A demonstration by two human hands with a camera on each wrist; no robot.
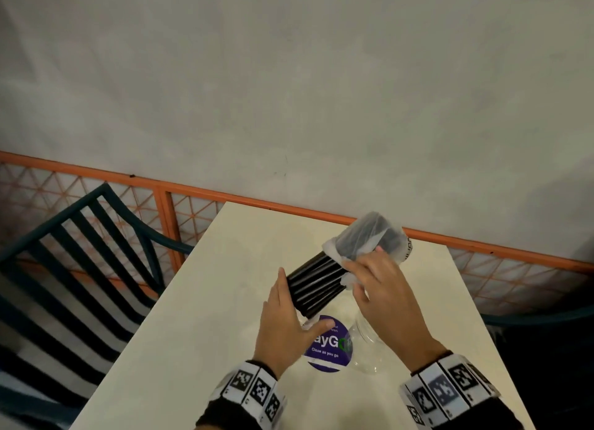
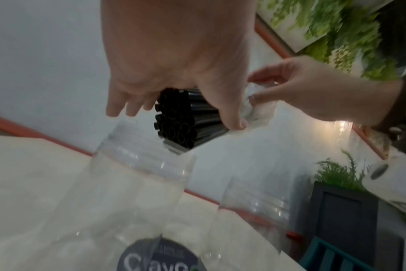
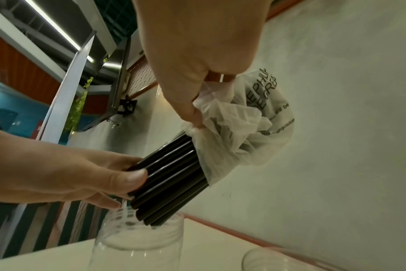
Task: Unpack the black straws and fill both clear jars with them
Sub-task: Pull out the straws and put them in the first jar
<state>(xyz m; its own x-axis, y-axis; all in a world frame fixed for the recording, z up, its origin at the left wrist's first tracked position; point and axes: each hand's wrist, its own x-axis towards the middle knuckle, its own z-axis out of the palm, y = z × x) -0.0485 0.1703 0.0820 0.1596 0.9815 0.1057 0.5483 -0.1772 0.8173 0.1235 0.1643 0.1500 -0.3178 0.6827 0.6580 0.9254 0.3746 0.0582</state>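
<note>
A bundle of black straws [image 1: 316,285] [image 3: 169,176] hangs tilted over the table, its upper end still inside a thin white plastic bag [image 1: 366,233] [image 3: 239,128]. My left hand [image 1: 300,304] [image 3: 127,190] grips the bare lower end, thumb across the straws [image 2: 186,119]. My right hand [image 1: 363,268] [image 3: 209,97] pinches the bunched bag at its mouth. One clear jar [image 3: 139,242] [image 2: 132,174] stands open right under the straw ends. The second clear jar [image 1: 366,346] [image 2: 255,205] stands to its right, below my right wrist. Both jars look empty.
The jars stand on a cream table [image 1: 209,301] with a round purple sticker [image 1: 328,346]. A dark teal slatted chair [image 1: 80,252] stands to the left. An orange lattice rail [image 1: 193,191] and a grey wall run behind the table's far edge.
</note>
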